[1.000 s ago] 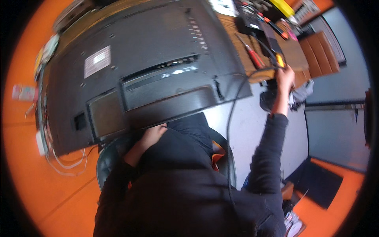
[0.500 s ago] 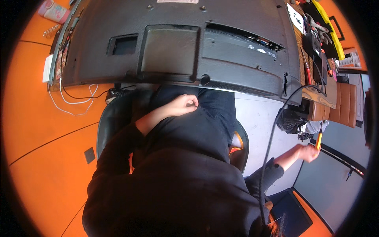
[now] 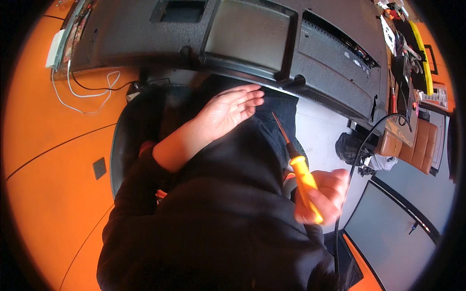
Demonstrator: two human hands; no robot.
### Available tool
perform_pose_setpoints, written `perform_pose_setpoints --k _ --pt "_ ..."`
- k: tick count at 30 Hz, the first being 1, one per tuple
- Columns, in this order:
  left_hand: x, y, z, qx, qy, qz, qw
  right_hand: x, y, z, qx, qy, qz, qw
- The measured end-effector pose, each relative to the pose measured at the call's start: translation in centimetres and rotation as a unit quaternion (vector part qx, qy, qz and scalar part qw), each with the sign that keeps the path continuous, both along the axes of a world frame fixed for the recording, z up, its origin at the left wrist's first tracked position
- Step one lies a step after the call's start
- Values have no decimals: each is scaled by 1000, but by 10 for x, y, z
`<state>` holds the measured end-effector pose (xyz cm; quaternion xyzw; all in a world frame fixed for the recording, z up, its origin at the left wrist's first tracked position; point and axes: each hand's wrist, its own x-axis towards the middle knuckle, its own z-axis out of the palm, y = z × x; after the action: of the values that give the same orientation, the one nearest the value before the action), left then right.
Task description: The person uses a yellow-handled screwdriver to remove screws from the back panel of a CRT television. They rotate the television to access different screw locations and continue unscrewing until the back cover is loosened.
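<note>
In my right hand is a screwdriver with a yellow handle, gripped by closed fingers. Its long, thin shaft points up and to the left, over my lap. My left hand is open and holds nothing, its fingers stretched out and its palm partly turned up. Those fingertips are close to the near edge of a large black television, which lies with its back facing up. I cannot tell whether they touch that edge. A square recess and a slot with connector ports show in the television's back.
A black cable hangs from the wooden table past my right hand. Tools and a yellow-edged case crowd that table. White wire dangles at the left. A brown chair and black bag stand at the right.
My right hand has swung inward from the far right, bringing the screwdriver over my lap. My left hand has risen toward the television's edge, and its curled fingers have opened. The view has shifted.
</note>
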<state>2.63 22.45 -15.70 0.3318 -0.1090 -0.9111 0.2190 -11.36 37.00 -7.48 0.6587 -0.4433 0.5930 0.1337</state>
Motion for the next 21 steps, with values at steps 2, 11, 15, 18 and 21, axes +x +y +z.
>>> perform_pose_setpoints --k 2,11,15,18,21 --pt "-3 9 14 -22 52 -20 998 -3 -24 27 -31 -11 -12 999" --pt "-20 20 33 -119 129 30 984 -10 -79 62 102 21 -197 975" --pt "-22 16 35 -180 49 25 982 -15 -93 71 101 66 -268 956" --pt "-23 12 34 -194 19 29 980 -15 -100 77 96 72 -248 961" --pt "-23 11 31 -204 9 24 979 -8 -101 81 132 99 -253 953"
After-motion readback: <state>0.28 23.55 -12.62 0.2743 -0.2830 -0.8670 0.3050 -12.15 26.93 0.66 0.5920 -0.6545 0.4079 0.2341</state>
